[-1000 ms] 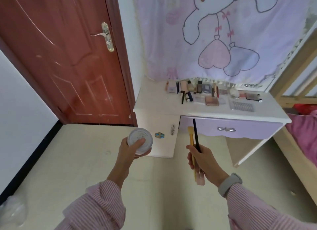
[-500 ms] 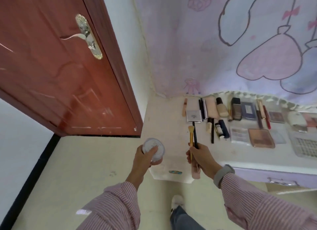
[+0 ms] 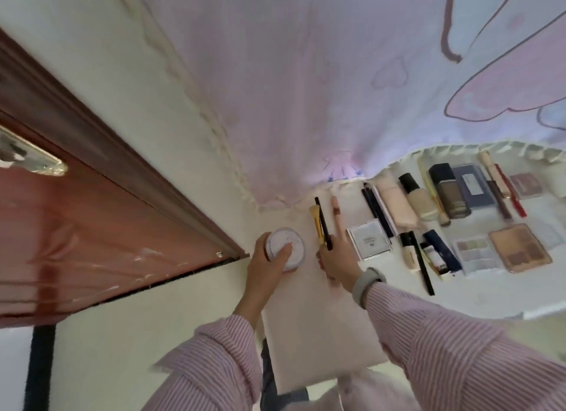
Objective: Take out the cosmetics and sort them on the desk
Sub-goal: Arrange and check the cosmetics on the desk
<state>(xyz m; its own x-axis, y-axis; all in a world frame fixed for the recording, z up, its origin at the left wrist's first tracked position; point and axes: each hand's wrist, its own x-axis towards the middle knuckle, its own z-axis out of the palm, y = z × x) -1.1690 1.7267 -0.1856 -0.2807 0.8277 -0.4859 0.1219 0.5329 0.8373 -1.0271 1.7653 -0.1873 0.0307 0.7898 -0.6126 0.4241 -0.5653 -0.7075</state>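
Note:
My left hand point(image 3: 266, 265) grips a round white powder jar point(image 3: 286, 248) at the left end of the white desk point(image 3: 309, 312); my thumb lies across its lid. My right hand point(image 3: 337, 259) holds two makeup brushes point(image 3: 321, 225), one with a gold handle and one black, their tips pointing toward the wall. They hover just left of a pink tube point(image 3: 337, 214) and a square white compact point(image 3: 369, 239). More cosmetics lie in rows to the right: pencils, foundation bottles point(image 3: 418, 200), eyeshadow palettes point(image 3: 477, 254) and a rose-gold palette point(image 3: 519, 247).
A red-brown door point(image 3: 92, 226) with a brass handle stands at the left. A pink and lilac printed cloth point(image 3: 337, 73) hangs on the wall behind the desk. The pale floor shows below the door.
I have stepped right up to the desk. Both hands have moved forward over its left end, still holding the jar and the brushes.

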